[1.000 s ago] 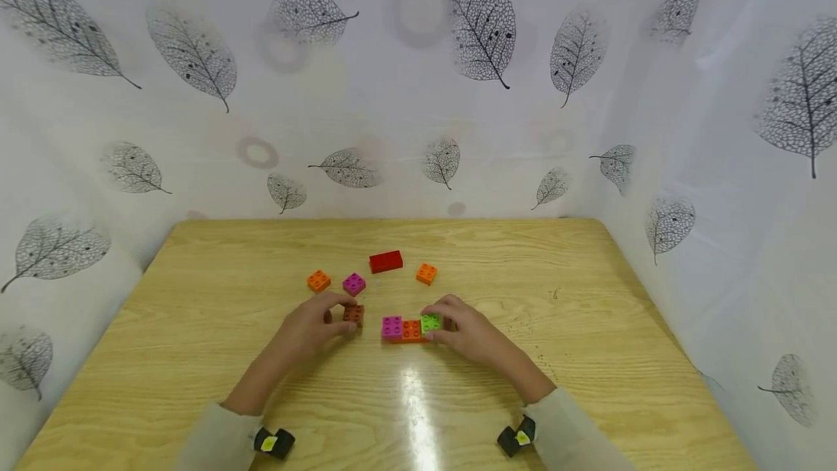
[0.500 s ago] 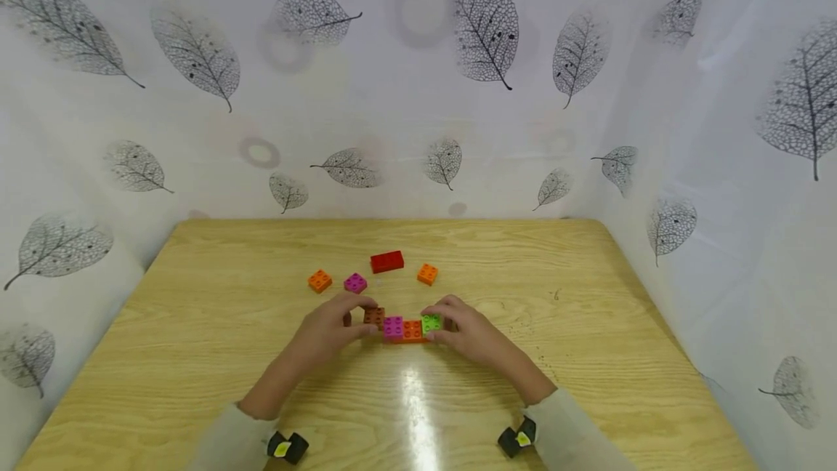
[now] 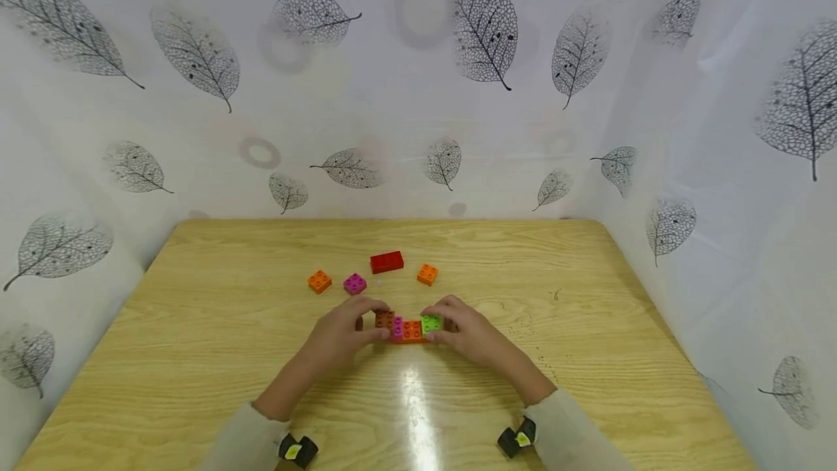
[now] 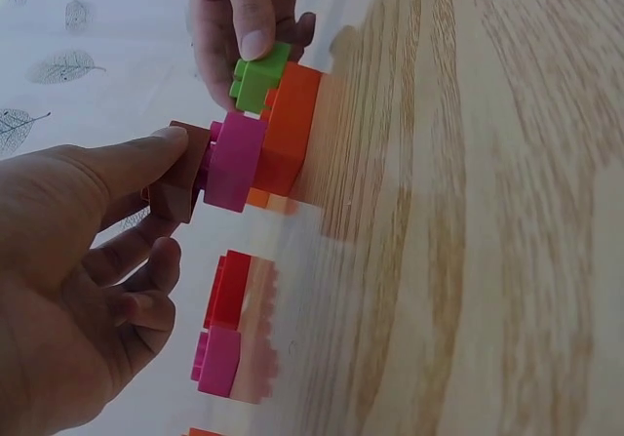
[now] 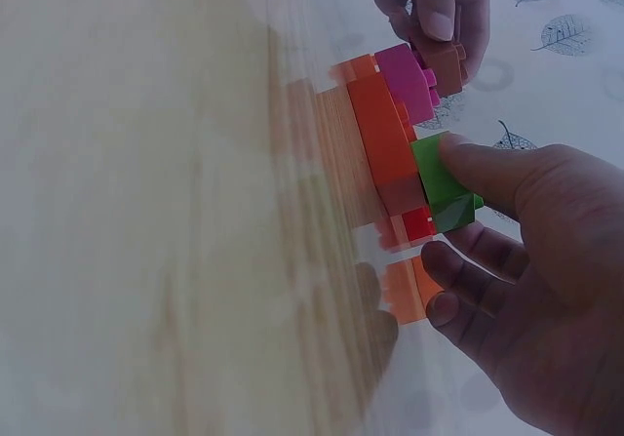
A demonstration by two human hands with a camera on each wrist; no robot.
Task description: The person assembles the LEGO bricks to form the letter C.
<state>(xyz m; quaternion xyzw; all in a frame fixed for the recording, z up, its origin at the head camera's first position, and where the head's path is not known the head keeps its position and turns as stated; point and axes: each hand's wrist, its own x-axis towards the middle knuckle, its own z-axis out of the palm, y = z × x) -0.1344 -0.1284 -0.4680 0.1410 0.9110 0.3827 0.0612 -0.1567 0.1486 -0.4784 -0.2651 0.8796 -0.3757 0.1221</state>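
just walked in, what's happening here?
A person is stacking plastic studded bricks on a wood-grain table. The left hand pinches a square brown brick partly over the square magenta brick at one end of a long orange brick; studs show between brown and magenta, so it's not fully pressed down. The right hand pinches the square green brick at the other end. Beyond lie a red rectangular brick and three loose square ones.

The bricks (image 3: 412, 330) look smooth plastic, the table (image 3: 523, 267) glossy wood.
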